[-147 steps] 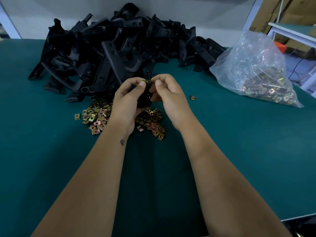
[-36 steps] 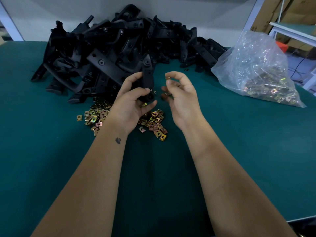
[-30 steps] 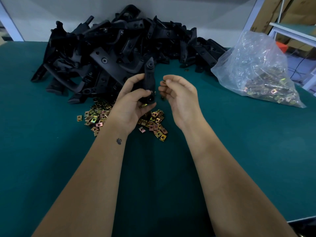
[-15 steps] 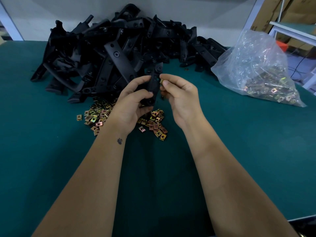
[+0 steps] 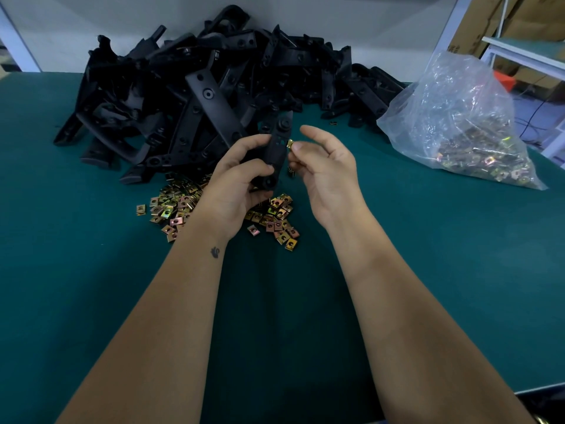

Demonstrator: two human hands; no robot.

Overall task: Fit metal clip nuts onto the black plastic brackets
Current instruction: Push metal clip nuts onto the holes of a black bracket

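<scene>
A worker's left hand (image 5: 235,185) grips a flat, matte black plastic bracket (image 5: 276,151) upright above a green felt-topped bench (image 5: 91,270), thumb and fingers wrapped around its lower half. The right hand (image 5: 324,166) pinches a small brass-toned metal clip nut (image 5: 289,144) between thumb and a fingertip, against the bracket's right edge, its remaining fingers loosely spread. Loose square clip nuts (image 5: 171,209) lie scattered beneath the hands. Behind, moulded brackets form a tangled heap (image 5: 198,87); a crinkled clear plastic bag of nuts (image 5: 461,127) sits to the right.
</scene>
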